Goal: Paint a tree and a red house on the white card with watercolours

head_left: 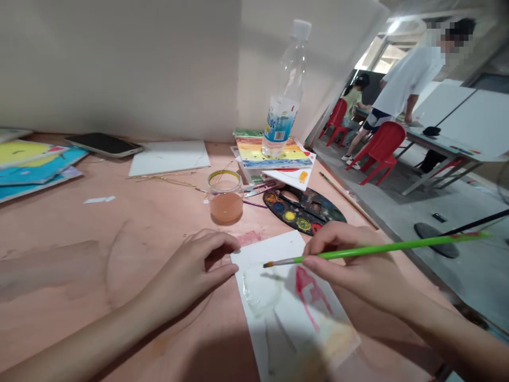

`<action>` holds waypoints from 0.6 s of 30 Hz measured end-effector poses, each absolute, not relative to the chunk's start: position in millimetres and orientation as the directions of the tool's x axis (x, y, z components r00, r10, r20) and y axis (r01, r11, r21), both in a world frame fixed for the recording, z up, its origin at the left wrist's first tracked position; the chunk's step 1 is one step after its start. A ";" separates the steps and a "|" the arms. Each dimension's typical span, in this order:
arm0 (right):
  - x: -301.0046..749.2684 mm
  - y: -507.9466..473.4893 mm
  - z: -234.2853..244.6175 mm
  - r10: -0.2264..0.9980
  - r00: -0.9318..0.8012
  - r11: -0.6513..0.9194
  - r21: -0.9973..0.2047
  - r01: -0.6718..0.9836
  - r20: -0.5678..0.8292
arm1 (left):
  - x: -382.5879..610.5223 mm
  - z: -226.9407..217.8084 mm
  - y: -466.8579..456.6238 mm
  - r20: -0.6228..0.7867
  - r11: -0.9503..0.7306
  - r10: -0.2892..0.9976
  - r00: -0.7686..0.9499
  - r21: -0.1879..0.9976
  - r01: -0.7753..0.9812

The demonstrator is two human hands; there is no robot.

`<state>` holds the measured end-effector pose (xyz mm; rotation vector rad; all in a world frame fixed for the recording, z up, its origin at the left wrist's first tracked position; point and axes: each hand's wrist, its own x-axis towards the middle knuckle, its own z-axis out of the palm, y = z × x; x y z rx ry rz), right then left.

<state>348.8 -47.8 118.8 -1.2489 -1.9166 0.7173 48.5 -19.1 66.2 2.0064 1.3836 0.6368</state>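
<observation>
My right hand is shut on a green-handled paintbrush, its small tip just above a sheet of white paper. A wet sheen and a red painted shape mark the paper. My left hand rests on the table, loosely curled, its fingertips at the paper's upper left edge. Beyond it stands a glass jar of pinkish water. A dark oval paint palette with round colour wells lies just past the paper.
A plastic water bottle stands on a stack of painted cards. Further left lie a phone, a white board and colourful painted sheets. Right of the table edge, a person stands and another sits among red plastic chairs.
</observation>
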 end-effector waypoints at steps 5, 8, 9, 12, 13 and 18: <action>311.4 -43.6 113.1 0.905 -0.323 0.406 -0.783 0.472 0.275 | 50.7 68.4 -19.9 0.031 -0.244 0.942 0.334 0.748 0.618; 303.9 -43.4 109.5 0.909 -0.315 0.398 -0.788 0.469 0.272 | 50.9 65.4 -19.6 0.038 -0.254 0.937 0.346 0.757 0.603; 303.0 -43.8 108.2 0.911 -0.315 0.393 -0.790 0.470 0.266 | 50.5 63.9 -19.5 0.041 -0.257 0.936 0.350 0.760 0.597; 301.8 -43.5 104.1 0.914 -0.327 0.378 -0.794 0.476 0.239 | 49.0 60.1 -19.7 0.040 -0.260 0.932 0.361 0.768 0.586; 301.4 -42.8 102.9 0.915 -0.331 0.374 -0.794 0.479 0.231 | 48.6 59.5 -19.9 0.043 -0.263 0.931 0.364 0.769 0.583; 301.6 -40.1 100.3 0.920 -0.325 0.362 -0.789 0.496 0.218 | 48.6 60.2 -20.1 0.057 -0.284 0.923 0.380 0.767 0.576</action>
